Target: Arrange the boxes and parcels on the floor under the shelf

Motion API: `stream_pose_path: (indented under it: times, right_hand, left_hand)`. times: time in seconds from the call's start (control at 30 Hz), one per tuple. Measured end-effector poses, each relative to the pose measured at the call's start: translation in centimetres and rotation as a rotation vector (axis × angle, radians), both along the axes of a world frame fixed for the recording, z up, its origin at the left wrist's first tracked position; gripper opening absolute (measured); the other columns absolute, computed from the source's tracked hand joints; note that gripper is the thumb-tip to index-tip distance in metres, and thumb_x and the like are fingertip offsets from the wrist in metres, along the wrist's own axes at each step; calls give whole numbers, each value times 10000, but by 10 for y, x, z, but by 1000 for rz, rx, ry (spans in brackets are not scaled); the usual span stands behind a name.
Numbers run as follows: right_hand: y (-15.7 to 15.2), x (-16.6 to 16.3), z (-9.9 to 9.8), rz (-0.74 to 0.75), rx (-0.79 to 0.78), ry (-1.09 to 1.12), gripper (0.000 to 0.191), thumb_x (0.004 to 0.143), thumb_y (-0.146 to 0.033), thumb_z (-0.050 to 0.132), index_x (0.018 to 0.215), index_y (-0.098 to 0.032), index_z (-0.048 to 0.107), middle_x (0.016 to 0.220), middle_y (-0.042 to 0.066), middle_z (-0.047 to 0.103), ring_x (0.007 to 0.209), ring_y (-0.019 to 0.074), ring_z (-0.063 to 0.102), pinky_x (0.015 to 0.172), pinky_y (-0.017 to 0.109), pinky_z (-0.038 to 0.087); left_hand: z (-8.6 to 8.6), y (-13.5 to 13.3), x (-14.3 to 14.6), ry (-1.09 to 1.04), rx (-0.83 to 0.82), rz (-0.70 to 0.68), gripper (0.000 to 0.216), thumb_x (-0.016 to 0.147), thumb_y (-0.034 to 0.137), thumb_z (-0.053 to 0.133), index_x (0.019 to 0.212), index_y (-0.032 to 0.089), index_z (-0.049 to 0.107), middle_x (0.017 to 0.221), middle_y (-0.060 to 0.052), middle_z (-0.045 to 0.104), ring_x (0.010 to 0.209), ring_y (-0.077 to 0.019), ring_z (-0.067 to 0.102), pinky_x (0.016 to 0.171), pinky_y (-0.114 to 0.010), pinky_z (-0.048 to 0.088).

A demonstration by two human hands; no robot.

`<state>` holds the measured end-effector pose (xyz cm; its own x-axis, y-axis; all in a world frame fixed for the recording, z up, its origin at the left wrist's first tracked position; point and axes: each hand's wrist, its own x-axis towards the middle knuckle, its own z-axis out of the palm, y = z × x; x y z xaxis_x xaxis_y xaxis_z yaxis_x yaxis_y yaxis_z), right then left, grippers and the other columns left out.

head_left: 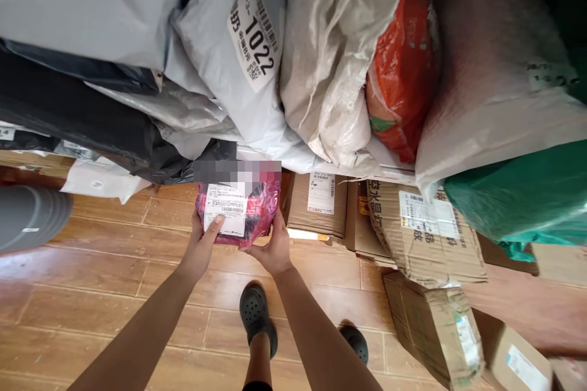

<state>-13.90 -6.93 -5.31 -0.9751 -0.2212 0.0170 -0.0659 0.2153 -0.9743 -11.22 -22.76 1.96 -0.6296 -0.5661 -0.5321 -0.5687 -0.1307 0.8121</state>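
Note:
Both of my hands hold a small pink plastic parcel (257, 208) with a white shipping label, just below a shelf edge. My left hand (202, 245) grips its left lower corner, thumb lying on the label. My right hand (275, 247) supports its right lower side from beneath. Right above the parcel rests a pile of soft mailer bags, among them a grey bag (238, 55) with a label reading 1022.
An orange bag (403, 73), pale sacks and a green bag (523, 195) crowd the shelf. Cardboard boxes (426, 232) are stacked and leaning at the right on the wooden floor (92, 293). My feet in dark clogs (257, 317) stand below.

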Motion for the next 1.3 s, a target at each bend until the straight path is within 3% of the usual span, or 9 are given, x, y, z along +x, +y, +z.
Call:
stream_pose_path:
  times: [0.13,0.27,0.37,0.53,0.83,0.97,1.07,1.2,1.3]
  right_hand:
    - [-11,4,11,-48,57,59,1364,575,-678,796,1544,-93,36,1541,289,285,1435,392,333,1149,582,347]
    - [-13,-8,32,44,114,223,1284,562,-629,827,1552,-196,134,1608,220,109,1500,395,157,1166,598,307]
    - [-11,-14,38,78,132,211,1210,568,-591,834,1539,-211,220,1593,205,153,1491,377,208,1147,549,369]
    - [-8,-17,32,12,165,202,1226,538,-612,835,1528,-177,256,1540,221,281,1455,391,290,1142,569,369]
    - [-23,-38,31,-38,238,66,1228,483,-624,840,1515,-234,300,1552,184,270,1400,410,366,1076,555,445]
    - [-27,-41,24,-72,253,20,1348,416,-571,893,1532,-204,233,1545,233,245,1394,457,340,1085,624,401]
    - [-14,-38,10,-79,137,-19,1384,466,-526,900,1545,-143,121,1516,276,258,1395,423,355,1075,589,432]
    - [9,-30,-8,31,-8,-58,1010,708,-504,782,1506,-160,268,1404,235,464,1275,331,525,1029,511,501]
    - [13,-17,-10,94,34,28,831,794,-517,703,1467,-169,363,1421,220,486,1355,323,461,1116,530,428]
  left_hand:
    - [17,-13,-9,-44,-79,-147,911,639,701,695,1386,264,412,1405,-108,525,1400,-353,380,1205,-516,269]
    - [29,-22,-24,174,-453,-323,688,807,624,573,1378,256,469,1357,-106,518,1374,-330,378,1203,-517,240]
    - [30,-22,-31,189,-529,-363,588,860,595,506,1333,246,528,1210,-101,574,1315,-323,428,1191,-521,250]
    - [31,-15,-38,109,-542,-364,577,853,587,496,1320,250,535,1250,-113,558,1324,-332,404,1193,-540,240]
    - [24,-23,-67,150,-480,-280,670,706,632,618,1271,276,562,1363,-95,524,1410,-344,327,1249,-508,66]
    - [23,-23,-69,180,-362,-125,745,630,626,706,1272,279,555,1334,-90,559,1327,-340,444,1221,-504,208]
    - [16,-28,-60,230,-184,-57,842,575,587,761,1317,283,504,1337,-94,565,1253,-319,520,1146,-469,363]
    - [-2,-38,-34,171,-10,-89,934,539,600,774,1365,294,463,1371,-98,552,1292,-327,503,1104,-451,427]
    - [-12,-34,-16,162,75,-93,902,582,686,727,1363,312,474,1436,-94,511,1380,-338,417,1124,-472,406]
